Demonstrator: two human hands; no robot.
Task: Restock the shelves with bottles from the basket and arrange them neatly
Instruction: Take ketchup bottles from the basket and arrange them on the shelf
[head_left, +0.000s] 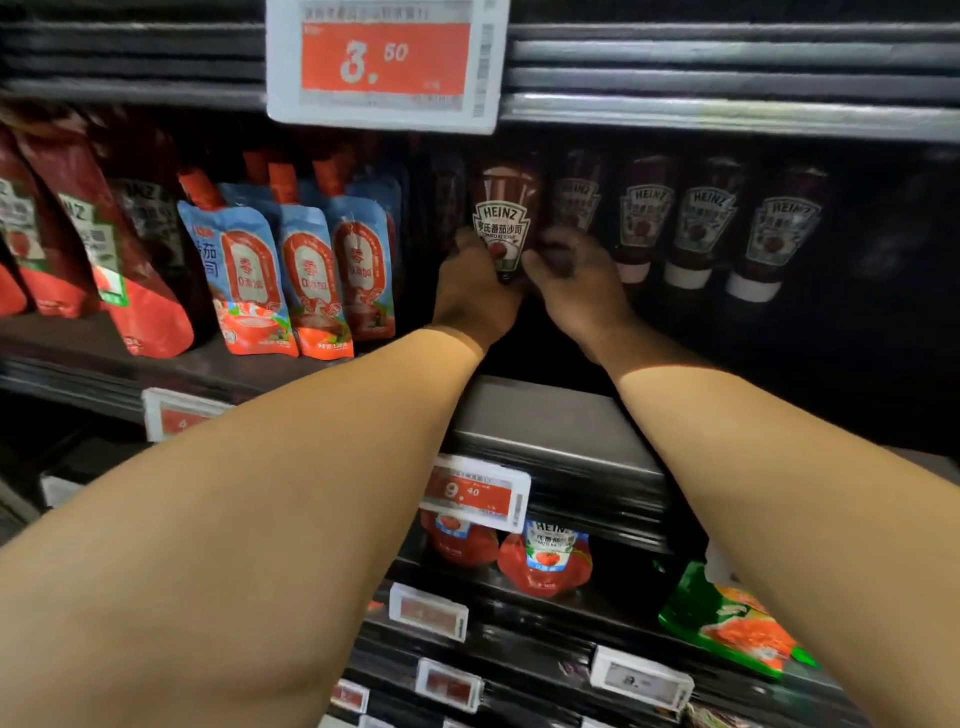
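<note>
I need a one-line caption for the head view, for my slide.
Both hands, left and right, grip a Heinz ketchup bottle on the shelf, beside a row of bottles and blue pouches.

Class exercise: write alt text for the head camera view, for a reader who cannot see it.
Two bare hands, left hand and right hand, grip an upside-down Heinz ketchup bottle on a dark store shelf. More Heinz bottles stand to its right, blue sauce pouches to its left.
</note>
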